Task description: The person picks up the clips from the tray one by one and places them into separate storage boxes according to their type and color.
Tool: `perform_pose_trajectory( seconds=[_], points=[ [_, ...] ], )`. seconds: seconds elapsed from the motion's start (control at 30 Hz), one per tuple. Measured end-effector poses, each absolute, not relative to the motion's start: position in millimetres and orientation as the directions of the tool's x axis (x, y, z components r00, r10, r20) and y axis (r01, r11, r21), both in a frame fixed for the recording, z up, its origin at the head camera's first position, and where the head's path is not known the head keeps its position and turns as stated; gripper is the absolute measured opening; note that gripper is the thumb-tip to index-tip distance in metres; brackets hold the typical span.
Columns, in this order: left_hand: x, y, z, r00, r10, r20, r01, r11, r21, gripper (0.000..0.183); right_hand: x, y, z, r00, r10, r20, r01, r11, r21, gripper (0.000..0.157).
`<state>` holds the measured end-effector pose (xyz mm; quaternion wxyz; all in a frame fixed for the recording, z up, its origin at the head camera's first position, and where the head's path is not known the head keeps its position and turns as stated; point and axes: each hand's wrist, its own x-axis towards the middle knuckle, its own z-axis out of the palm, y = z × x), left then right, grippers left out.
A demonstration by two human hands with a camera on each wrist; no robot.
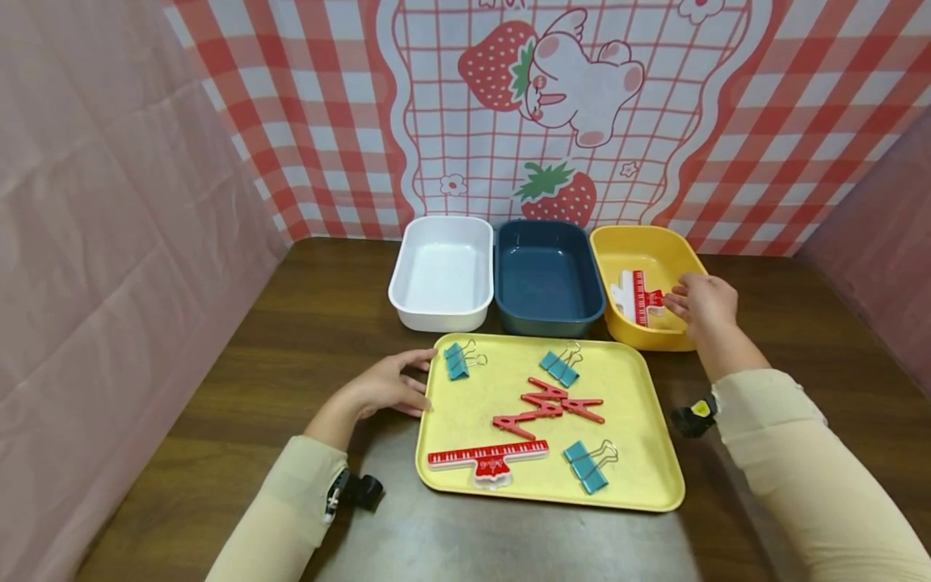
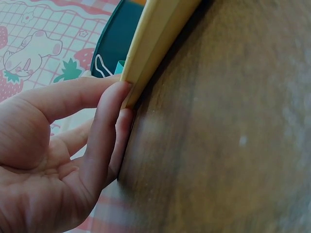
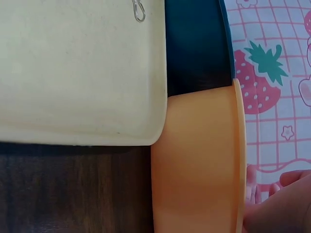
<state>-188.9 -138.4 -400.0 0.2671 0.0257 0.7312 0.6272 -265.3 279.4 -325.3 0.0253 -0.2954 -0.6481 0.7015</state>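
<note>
My left hand [image 1: 389, 385] rests its fingertips against the left rim of the yellow tray [image 1: 655, 477], fingers extended. In the left wrist view, the fingers [image 2: 104, 131] touch the tray's edge from the side. My right hand [image 1: 705, 305] is over the right side of the yellow bin [image 1: 672, 246], fingers loosely bent, with nothing seen between them. Close by its fingertips, a red and white piano-key clip [image 1: 639, 299] lies in that bin. Another piano-key clip [image 1: 489, 456] lies on the tray, along with red clothespins [image 1: 545, 406] and teal binder clips [image 1: 586, 467].
A white bin [image 1: 441, 315] and a dark blue bin [image 1: 549, 323] stand left of the yellow one, in a row behind the tray. Two more teal binder clips [image 1: 560, 368] lie near the tray's back rim. A checked strawberry cloth [image 1: 334, 121] hangs behind the bins.
</note>
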Motion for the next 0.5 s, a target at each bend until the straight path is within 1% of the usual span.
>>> perform_pose_trajectory(
  seconds=[0.13,0.33,0.5],
  points=[
    [-189,-138,-401,-0.859,0.372,-0.351,-0.293,0.203,0.934,0.081,-260,278,-326,-0.842,0.393,-0.369,0.335,-0.156,-0.929,0.055],
    [-189,-139,-402,-0.859,0.368,-0.355,-0.297,0.206,0.932,0.081,-253,275,-328,-0.87,0.355,-0.342,0.291,-0.188,-0.938,0.047],
    [-189,-139,-401,-0.859,0.368,-0.357,-0.299,0.205,0.932,0.081,-248,273,-330,-0.874,0.355,-0.332,0.278,-0.196,-0.94,0.05]
  ],
)
